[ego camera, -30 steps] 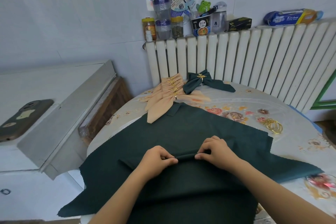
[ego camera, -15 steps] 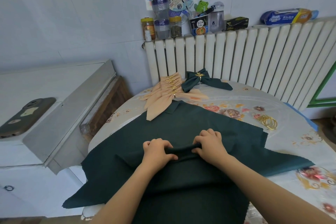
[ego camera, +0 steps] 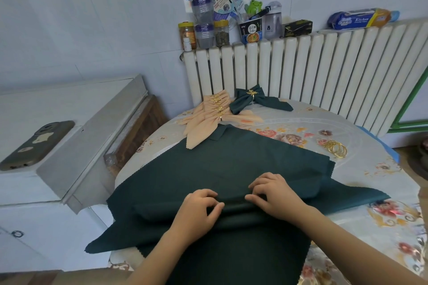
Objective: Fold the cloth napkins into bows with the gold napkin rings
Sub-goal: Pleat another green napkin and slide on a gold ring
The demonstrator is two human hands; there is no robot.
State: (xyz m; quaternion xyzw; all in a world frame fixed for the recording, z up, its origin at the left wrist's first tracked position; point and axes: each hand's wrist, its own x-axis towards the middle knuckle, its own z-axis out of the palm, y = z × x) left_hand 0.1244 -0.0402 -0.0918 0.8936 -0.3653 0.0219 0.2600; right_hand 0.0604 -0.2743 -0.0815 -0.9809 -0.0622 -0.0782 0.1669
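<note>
Near the tabletop's front edge, the left hand (ego camera: 199, 209) and right hand (ego camera: 274, 194) each pinch the rolled fold of the dark green napkin (ego camera: 231, 169), whose long axis runs left-right, unrolled cloth lying beyond both grips toward the radiator (ego camera: 324, 71).

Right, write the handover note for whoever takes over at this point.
Left hand and right hand: both pinch the rolled fold of the dark green napkin, spread on the table.
Done: one green bow and a row of peach bows, ringed, by the radiator.
Left: finish folding this napkin, then fit a ring from the loose gold rings at the right.
</note>
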